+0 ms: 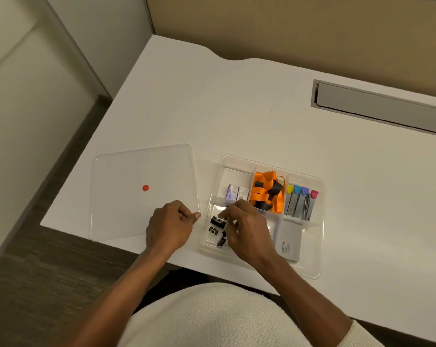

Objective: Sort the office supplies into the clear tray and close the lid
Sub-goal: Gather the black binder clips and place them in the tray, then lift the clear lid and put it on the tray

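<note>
One white desk [237, 116] was recorded, bearing one clear tray [319, 251] at its near edge and one clear lid [127, 171] laid flat just to the tray's left, marked by one red dot [145, 188].

Nearest, two hands were noted. The left hand [169, 225] was loosely curled into a fist over the lid's near right corner; nothing could be seen in it. The right hand [247, 231] was held over the tray's near left compartment, fingers bent together; whether anything was pinched could not be told.

In that compartment, at least three black binder clips [217, 222] were counted. Beside it, one grey booklet [288, 242] was logged.

In the far row: two small boxes [237, 192], left; one orange and black lanyard [265, 191], middle; four coloured-topped metal items [300, 201], right.

Farthest, one grey cable hatch [379, 106] was set in the desk.
</note>
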`<state>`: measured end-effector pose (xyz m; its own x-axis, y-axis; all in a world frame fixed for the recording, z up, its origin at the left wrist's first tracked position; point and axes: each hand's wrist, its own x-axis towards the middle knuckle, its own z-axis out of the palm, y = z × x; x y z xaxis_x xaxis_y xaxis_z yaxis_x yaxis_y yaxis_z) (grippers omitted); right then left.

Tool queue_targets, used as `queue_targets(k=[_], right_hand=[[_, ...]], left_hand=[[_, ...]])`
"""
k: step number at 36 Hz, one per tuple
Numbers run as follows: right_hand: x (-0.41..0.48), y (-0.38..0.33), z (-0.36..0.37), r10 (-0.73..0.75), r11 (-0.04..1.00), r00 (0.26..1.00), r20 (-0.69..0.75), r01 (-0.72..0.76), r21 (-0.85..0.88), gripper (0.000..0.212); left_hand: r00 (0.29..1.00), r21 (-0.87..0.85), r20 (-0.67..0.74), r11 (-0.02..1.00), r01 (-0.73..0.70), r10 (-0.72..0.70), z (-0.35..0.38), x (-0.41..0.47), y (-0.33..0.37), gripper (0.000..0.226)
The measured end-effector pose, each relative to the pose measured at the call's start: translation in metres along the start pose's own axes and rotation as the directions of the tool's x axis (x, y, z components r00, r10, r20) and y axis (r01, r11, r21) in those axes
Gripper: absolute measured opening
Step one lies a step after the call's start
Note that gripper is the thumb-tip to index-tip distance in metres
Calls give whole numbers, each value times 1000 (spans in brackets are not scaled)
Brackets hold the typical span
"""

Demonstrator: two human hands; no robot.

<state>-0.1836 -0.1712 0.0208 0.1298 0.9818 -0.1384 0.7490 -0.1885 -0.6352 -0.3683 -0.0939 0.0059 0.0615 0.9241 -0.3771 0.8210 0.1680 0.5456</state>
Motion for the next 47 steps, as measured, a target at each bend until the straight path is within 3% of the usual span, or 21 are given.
queue_targets(k=[7, 14, 21, 27, 32, 38, 41, 45, 47], right_hand=[[23, -48, 15, -38, 993, 999, -1, 38, 113, 27], [59, -92, 48, -93, 991, 990, 110, 103, -87, 63], [101, -110, 82, 209, 971, 940, 270, -168, -169, 85], [115, -106, 100, 364, 929, 882, 298, -323, -178, 98], [116, -110, 106, 421, 906, 878, 226, -416, -70, 87], [118, -118, 103, 466, 873, 869, 165, -482, 77, 90], [117, -128, 99, 410, 903, 900, 145, -423, 78, 96], [110, -140, 86, 285, 956, 958, 29, -286, 71, 91], [105, -142, 76, 227, 972, 973, -39, -224, 63, 86]], left_hand=[[983, -17, -162, 996, 87, -89, -34, 19, -27, 24], [936, 60, -311, 979, 194, -166, -79, 53, -70, 41], [909, 105, -256, 925, 365, -330, -101, 79, -96, 81], [902, 44, -257, 928, 371, -348, -99, 85, -97, 99], [894, 41, -251, 918, 393, -372, -101, 92, -96, 107], [851, -83, -296, 899, 430, -434, -115, 106, -105, 108], [846, -118, -338, 910, 397, -413, -129, 113, -115, 103], [820, -82, -472, 942, 326, -324, -146, 116, -112, 67], [796, -80, -550, 965, 250, -251, -151, 114, -104, 60]])
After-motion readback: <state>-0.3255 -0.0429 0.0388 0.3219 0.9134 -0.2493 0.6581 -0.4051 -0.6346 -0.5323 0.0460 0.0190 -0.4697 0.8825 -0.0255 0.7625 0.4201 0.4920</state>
